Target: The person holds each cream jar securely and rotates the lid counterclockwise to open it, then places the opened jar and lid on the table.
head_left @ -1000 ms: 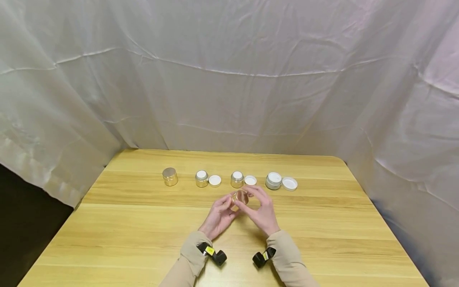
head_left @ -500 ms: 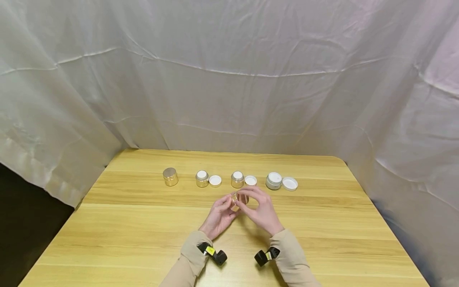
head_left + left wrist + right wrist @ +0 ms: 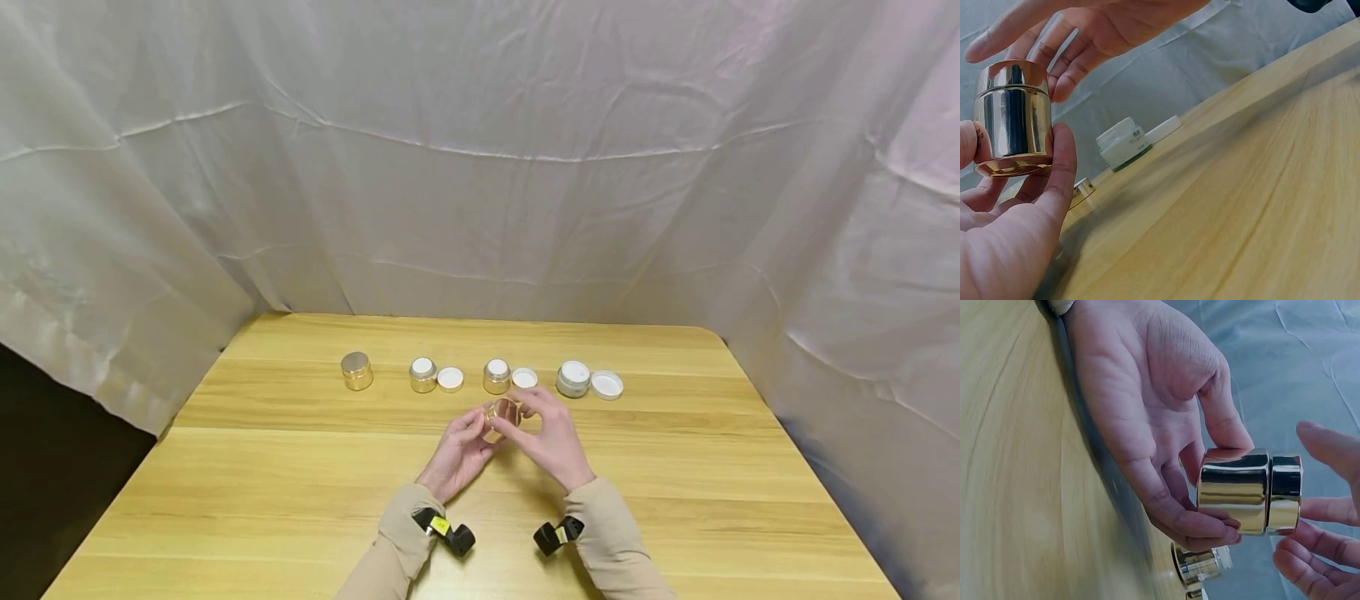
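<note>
A shiny gold jar (image 3: pixel 1013 122) with its gold lid (image 3: pixel 1285 494) on is in my left hand (image 3: pixel 459 454), whose thumb and fingers grip the body from either side. My right hand (image 3: pixel 551 437) is spread around the lid. In the right wrist view its thumb stands off the lid, and one or two fingertips seem to touch the lid's edge. The jar tilts, so its mirror-like lid top shows in the head view. Behind the hands stand two gold jars, a left one (image 3: pixel 423 375) and a middle one (image 3: pixel 496 376), with white tops showing.
A lidded gold jar (image 3: pixel 357 371) stands at the far left of the wooden table (image 3: pixel 285 500). White-lined lids (image 3: pixel 450 379) lie beside the uncovered jars. A pale glass jar (image 3: pixel 573 379) and its white lid (image 3: pixel 607 384) are at right. A grey curtain (image 3: pixel 480 208) hangs behind.
My right fingers moved across the lid half a second ago and are now spread back off it, showing its top again. My left hand and the jar have stayed in place.
</note>
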Demonstrator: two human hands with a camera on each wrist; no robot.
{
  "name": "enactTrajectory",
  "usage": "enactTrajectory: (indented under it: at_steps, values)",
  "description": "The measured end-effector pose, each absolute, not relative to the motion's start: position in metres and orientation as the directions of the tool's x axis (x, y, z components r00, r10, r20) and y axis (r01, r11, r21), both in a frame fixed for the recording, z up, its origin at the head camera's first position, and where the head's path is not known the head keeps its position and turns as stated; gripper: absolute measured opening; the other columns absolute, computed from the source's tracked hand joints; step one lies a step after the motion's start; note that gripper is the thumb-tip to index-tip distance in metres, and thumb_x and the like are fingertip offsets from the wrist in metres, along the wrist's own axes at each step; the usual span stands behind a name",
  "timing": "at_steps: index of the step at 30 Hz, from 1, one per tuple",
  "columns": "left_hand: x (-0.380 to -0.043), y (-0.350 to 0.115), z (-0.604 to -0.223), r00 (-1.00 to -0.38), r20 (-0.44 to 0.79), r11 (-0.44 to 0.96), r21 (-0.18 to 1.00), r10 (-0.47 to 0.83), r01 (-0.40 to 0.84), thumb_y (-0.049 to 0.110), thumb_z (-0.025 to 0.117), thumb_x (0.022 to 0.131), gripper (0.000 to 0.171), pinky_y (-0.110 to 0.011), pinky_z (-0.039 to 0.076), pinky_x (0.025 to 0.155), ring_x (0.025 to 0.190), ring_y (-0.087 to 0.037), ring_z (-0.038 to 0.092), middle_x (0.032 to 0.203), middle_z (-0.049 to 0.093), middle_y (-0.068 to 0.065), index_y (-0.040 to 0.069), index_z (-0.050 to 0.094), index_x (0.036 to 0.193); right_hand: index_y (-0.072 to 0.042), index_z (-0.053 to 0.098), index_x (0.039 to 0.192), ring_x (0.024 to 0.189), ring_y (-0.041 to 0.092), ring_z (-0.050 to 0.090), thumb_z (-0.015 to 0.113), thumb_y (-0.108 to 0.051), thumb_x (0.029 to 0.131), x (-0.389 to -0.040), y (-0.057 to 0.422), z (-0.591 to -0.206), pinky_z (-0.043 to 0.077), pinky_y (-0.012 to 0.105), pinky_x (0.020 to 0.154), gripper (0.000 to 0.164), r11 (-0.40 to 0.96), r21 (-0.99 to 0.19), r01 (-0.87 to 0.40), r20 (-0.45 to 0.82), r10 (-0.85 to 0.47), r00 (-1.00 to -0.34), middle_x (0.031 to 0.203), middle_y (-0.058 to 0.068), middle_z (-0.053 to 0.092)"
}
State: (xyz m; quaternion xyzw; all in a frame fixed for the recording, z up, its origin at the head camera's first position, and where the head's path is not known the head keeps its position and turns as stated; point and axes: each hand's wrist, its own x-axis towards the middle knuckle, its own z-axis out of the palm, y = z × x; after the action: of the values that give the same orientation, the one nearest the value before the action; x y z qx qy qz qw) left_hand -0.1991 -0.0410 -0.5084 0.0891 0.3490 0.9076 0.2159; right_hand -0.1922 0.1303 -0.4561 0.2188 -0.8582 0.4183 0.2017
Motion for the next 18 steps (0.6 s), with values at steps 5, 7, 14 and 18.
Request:
enactTrajectory:
  at_steps: [5,7,14,18]
  values:
    - [-0.1989,-0.0406,-0.5079,-0.893,0.015,-0.668,0.669,0.449,-0.324,0.013,0.036,0.109,0.030,-0.031,0.049,0.113,0.119,-0.011,0.061,0.130,0.060,0.003,0.008,0.056,0.132,-0.006,0.075,0.108,0.088,0.023,0.067,0.085,-0.017,0.078,-0.1930,0.1298,-0.4552,0.060,0.035,0.077,0.034,0.532,-0.625,-0.571,0.536,-0.240,-0.810,0.105,0.009,0.073]
    - [-0.1987,-0.0407,-0.5074,-0.894,0.013,-0.665,0.674,0.447,-0.322,0.014,0.036,0.109,0.028,-0.030,0.049,0.112,0.119,-0.010,0.061,0.128,0.060,0.003,0.010,0.059,0.126,-0.006,0.074,0.109,0.092,0.024,0.068,0.084,-0.014,0.079,-0.1925,0.1302,-0.4540,0.061,0.036,0.080,0.032,0.522,-0.634,-0.571,0.522,-0.257,-0.813,0.107,0.008,0.072]
    - [-0.1987,-0.0413,-0.5073,-0.894,-0.006,-0.649,0.686,0.448,-0.330,0.012,0.036,0.109,0.036,-0.030,0.048,0.114,0.123,-0.012,0.060,0.132,0.058,0.001,0.000,0.045,0.141,-0.006,0.070,0.119,0.109,0.030,0.065,0.081,-0.013,0.082,-0.1899,0.1324,-0.4507,0.058,0.048,0.096,0.040,0.498,-0.694,-0.520,0.442,-0.275,-0.854,0.120,0.010,0.068]
    - [-0.1985,-0.0409,-0.5071,-0.891,0.000,-0.650,0.684,0.454,-0.331,0.013,0.036,0.109,0.044,-0.033,0.045,0.118,0.126,-0.012,0.059,0.135,0.055,0.001,-0.007,0.033,0.149,-0.005,0.070,0.121,0.106,0.030,0.065,0.081,-0.021,0.085,-0.1903,0.1321,-0.4525,0.057,0.051,0.093,0.041,0.508,-0.718,-0.476,0.417,-0.233,-0.879,0.120,0.010,0.068]
